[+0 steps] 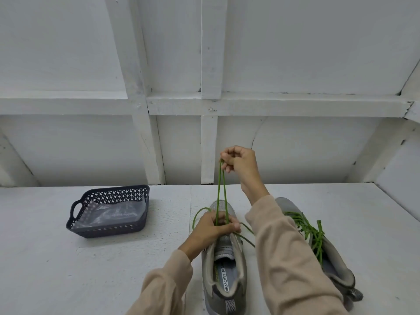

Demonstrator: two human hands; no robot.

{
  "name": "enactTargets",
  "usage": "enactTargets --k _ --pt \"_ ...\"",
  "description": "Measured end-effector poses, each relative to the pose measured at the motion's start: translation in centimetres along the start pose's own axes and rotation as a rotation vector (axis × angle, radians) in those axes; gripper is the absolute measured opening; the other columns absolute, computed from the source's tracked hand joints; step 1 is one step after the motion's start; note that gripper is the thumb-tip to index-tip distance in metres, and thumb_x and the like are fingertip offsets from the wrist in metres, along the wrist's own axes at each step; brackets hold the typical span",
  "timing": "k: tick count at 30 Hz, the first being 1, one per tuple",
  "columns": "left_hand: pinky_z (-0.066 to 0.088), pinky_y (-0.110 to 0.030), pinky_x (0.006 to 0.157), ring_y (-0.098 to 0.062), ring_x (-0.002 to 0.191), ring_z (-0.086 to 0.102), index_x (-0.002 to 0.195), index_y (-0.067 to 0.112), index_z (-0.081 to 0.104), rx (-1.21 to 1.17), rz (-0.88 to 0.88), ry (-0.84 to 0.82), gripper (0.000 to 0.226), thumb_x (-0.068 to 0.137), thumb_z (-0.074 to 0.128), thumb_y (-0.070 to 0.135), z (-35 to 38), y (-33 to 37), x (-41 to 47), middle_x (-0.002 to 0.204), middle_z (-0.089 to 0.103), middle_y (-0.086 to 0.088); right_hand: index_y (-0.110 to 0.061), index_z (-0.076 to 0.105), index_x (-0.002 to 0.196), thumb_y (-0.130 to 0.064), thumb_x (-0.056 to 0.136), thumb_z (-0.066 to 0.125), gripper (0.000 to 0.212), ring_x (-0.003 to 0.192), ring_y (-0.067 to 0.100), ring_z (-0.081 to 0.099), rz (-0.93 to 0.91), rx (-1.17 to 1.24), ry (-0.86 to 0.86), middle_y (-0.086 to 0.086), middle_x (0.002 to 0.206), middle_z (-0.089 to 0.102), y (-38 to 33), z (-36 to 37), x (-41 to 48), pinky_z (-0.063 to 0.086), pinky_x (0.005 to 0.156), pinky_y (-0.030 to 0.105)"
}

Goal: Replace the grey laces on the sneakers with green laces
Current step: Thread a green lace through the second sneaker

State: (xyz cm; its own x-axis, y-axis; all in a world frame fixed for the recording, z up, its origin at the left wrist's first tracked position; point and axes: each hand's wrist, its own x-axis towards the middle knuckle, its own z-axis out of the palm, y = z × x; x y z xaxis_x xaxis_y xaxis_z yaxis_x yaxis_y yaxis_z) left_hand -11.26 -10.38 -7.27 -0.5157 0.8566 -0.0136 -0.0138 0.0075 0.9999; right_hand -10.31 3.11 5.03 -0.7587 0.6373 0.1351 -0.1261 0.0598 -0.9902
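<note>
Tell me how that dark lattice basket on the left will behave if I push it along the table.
The basket likely slides flat rather than tips: it looks low and wide. It is probably light, with perforated plastic walls and a clear plastic bag showing inside. The thin walls may flex a little.

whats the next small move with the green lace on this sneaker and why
Probably pull the two strands of the green lace a bit higher with the right hand while the left hand holds the grey sneaker down: slack lace loops out on both sides of that hand, so the crossing looks not yet snug.
</note>
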Motion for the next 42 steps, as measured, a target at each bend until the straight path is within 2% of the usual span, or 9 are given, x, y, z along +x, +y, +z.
enactTargets --k 5,9,11,13,16,21,25,31,42 --pt "0.052 -0.023 0.079 -0.016 0.08 0.07 0.09 0.001 0.068 -0.054 0.035 0.031 0.012 0.093 0.061 0.009 0.4 -0.2 0.0 0.083 0.073 -0.011 0.0 0.064 0.09 0.01 0.09 0.056 0.013 0.047 0.009 0.058 0.006 0.059 -0.007 0.014 0.078 0.062 1.7 0.6 0.8 0.048 0.046 0.018" --pt "0.052 -0.025 0.084 -0.016 0.084 0.07 0.095 -0.001 0.068 -0.061 0.022 0.065 0.027 0.101 0.048 0.016 0.5 -0.3 0.0 0.087 0.074 -0.012 -0.02 0.042 0.143 0.0 0.089 0.064 0.062 0.057 0.017 0.062 0.184 -0.186 -0.217 0.006 0.113 0.052 3.5 -1.4 -0.1 0.048 0.045 0.022" --pt "0.052 -0.025 0.086 -0.016 0.086 0.07 0.098 -0.005 0.068 -0.048 0.033 0.065 0.032 0.101 0.046 0.018 0.5 -0.4 0.0 0.09 0.074 -0.015 -0.022 0.054 0.132 -0.021 0.086 0.072 0.049 0.062 0.019 0.059 0.164 -0.476 -0.165 0.003 0.116 0.055 4.3 -3.0 -0.8 0.042 0.045 0.025" --pt "0.052 -0.024 0.086 -0.016 0.086 0.07 0.098 -0.006 0.067 -0.047 0.054 0.062 0.035 0.101 0.046 0.021 0.5 -0.4 0.1 0.091 0.074 -0.017 -0.02 0.067 0.09 -0.047 0.082 0.072 0.028 0.06 0.017 0.056 0.227 -0.723 -0.242 0.003 0.089 0.066 4.7 -4.4 -2.0 0.036 0.048 0.024" --pt "0.052 -0.025 0.089 -0.017 0.089 0.07 0.093 0.003 0.07 -0.025 0.091 0.052 0.033 0.099 0.048 0.026 0.4 -0.5 0.1 0.088 0.074 -0.014 -0.018 0.058 0.057 -0.057 0.088 0.059 0.05 0.06 0.014 0.047 0.384 -0.683 -0.532 0.002 0.063 0.059 5.4 -5.6 -4.8 0.032 0.051 0.021" --pt "0.05 -0.029 0.094 -0.021 0.095 0.069 0.091 0.006 0.072 -0.013 0.109 0.019 0.032 0.098 0.052 0.03 0.1 -0.6 0.0 0.09 0.075 -0.011 0.001 0.06 0.072 -0.039 0.093 0.059 0.045 0.05 0.013 0.043 0.305 -0.296 -0.496 0.009 0.055 0.048 5.5 -5.1 -6.9 0.035 0.053 0.015" --pt "0.049 -0.028 0.093 -0.019 0.095 0.068 0.088 0.007 0.073 0.01 0.11 0.004 0.026 0.098 0.054 0.023 0.4 -0.6 -0.2 0.089 0.075 -0.01 -0.002 0.076 0.087 -0.032 0.08 0.074 0.031 0.041 0.018 0.042 0.294 -0.221 -0.461 0.036 0.076 0.057 6.1 -4.0 -6.6 0.035 0.046 0.023" --pt "0.049 -0.033 0.093 -0.018 0.089 0.068 0.085 0.01 0.073 0.04 0.075 -0.005 0.017 0.087 0.066 0.025 0.1 -0.5 -0.1 0.088 0.075 -0.007 0.001 0.072 0.069 -0.005 0.075 0.079 0.011 0.055 0.008 0.051 0.194 -0.247 -0.284 -0.002 0.068 0.059 5.2 -2.2 -5.2 0.038 0.049 0.017" --pt "0.037 -0.056 0.108 -0.019 0.093 0.069 0.084 0.023 0.075 0.081 0.089 0.01 0.021 0.08 0.071 0.044 0.2 -1.0 -0.1 0.089 0.076 -0.005 0.002 0.067 0.074 0.004 0.084 0.068 0.009 0.048 0.009 0.055 -0.012 0.163 -0.026 0.011 0.072 0.066 -4.4 -1.0 1.6 0.05 0.05 0.018"
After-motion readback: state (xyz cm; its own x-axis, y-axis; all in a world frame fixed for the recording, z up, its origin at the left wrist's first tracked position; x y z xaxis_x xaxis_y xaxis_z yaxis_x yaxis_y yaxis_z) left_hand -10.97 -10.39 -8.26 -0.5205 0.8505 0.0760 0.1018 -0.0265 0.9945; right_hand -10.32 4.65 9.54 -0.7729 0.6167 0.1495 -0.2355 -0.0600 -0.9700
